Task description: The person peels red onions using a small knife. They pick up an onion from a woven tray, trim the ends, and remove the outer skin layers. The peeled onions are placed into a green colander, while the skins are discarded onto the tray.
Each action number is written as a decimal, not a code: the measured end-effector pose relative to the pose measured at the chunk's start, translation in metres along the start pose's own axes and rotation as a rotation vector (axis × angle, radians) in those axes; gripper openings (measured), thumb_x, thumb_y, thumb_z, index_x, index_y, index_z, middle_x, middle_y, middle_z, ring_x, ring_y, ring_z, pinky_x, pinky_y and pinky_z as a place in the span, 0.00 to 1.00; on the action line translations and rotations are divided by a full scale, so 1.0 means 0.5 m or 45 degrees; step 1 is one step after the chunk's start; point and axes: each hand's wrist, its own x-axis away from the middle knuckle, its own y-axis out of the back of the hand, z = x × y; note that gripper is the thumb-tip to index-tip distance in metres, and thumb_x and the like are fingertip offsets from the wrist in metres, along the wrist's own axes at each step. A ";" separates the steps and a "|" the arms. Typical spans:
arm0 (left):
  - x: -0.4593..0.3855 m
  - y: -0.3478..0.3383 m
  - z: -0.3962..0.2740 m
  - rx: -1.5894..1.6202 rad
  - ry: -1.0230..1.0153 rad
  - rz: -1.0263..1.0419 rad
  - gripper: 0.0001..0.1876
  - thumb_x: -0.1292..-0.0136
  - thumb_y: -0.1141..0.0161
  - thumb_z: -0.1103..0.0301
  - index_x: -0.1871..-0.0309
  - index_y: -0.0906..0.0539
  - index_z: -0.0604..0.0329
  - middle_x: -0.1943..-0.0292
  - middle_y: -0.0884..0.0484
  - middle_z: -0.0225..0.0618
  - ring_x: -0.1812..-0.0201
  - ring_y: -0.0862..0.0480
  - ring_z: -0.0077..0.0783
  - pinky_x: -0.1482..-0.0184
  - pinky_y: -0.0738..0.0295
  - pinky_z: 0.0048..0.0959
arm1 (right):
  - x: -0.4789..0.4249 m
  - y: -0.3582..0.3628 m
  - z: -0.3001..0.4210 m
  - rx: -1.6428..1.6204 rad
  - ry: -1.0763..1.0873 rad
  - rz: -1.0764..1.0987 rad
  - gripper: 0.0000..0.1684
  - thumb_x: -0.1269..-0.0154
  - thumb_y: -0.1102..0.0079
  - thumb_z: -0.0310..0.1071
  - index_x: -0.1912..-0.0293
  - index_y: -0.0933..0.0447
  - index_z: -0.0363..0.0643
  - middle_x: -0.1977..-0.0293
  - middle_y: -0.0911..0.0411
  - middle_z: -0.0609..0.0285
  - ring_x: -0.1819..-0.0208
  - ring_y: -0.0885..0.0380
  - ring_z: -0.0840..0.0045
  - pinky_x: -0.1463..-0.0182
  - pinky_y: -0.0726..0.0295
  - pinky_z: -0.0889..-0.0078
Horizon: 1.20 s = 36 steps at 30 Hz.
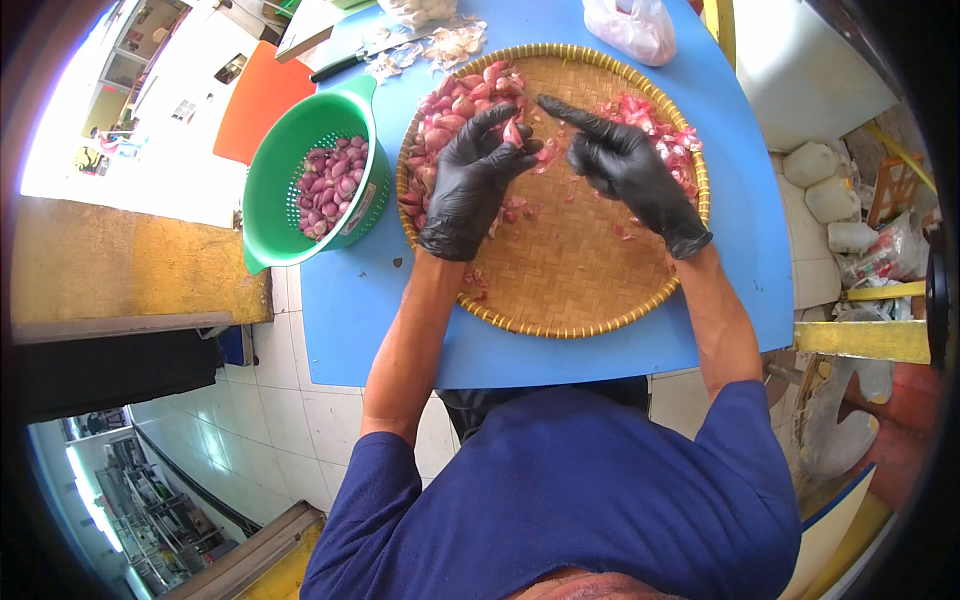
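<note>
My left hand (474, 187), in a black glove, pinches a pinkish shallot (513, 133) between thumb and fingers above a round woven bamboo tray (570, 281). Over the tray's right half is my right hand (622, 161), gloved alike. Its index finger stretches towards the left hand while the other fingers curl under; whether they hold anything is hidden. A heap of unpeeled shallots (450, 112) fills the tray's upper left, partly behind my left hand. Loose reddish shallot skins (679, 154) lie along the right rim, and smaller scraps dot the weave.
Left of the tray, a green plastic colander (274, 202) holds peeled shallots (330, 187) and overhangs the blue table (360, 322). A black-handled knife (337, 69) lies near pale dry peelings (454, 46). A tied plastic bag (634, 30) sits at the back. Jugs (831, 199) stand on the right floor.
</note>
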 end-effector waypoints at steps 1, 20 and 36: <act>0.000 0.001 0.002 -0.031 0.015 -0.034 0.19 0.36 0.38 0.79 0.41 0.25 0.66 0.53 0.18 0.38 0.51 0.16 0.34 0.47 0.18 0.31 | -0.001 -0.002 -0.005 0.029 0.007 0.045 0.27 0.24 0.56 0.27 0.29 0.36 0.50 0.77 0.38 0.76 0.77 0.43 0.92 0.73 0.39 0.89; -0.004 0.002 0.015 0.191 -0.047 -0.041 0.09 0.32 0.42 0.77 0.50 0.21 0.67 0.57 0.16 0.39 0.55 0.15 0.32 0.51 0.17 0.28 | -0.004 -0.024 -0.035 0.288 0.158 0.043 0.23 0.26 0.51 0.26 0.34 0.28 0.47 0.71 0.28 0.73 0.70 0.38 0.87 0.64 0.30 0.83; -0.005 0.004 0.014 0.163 -0.056 -0.050 0.13 0.32 0.43 0.79 0.46 0.24 0.67 0.55 0.17 0.40 0.56 0.15 0.34 0.52 0.16 0.29 | 0.003 -0.021 -0.006 0.143 0.005 0.085 0.24 0.24 0.50 0.33 0.32 0.31 0.50 0.75 0.36 0.76 0.72 0.41 0.90 0.68 0.36 0.88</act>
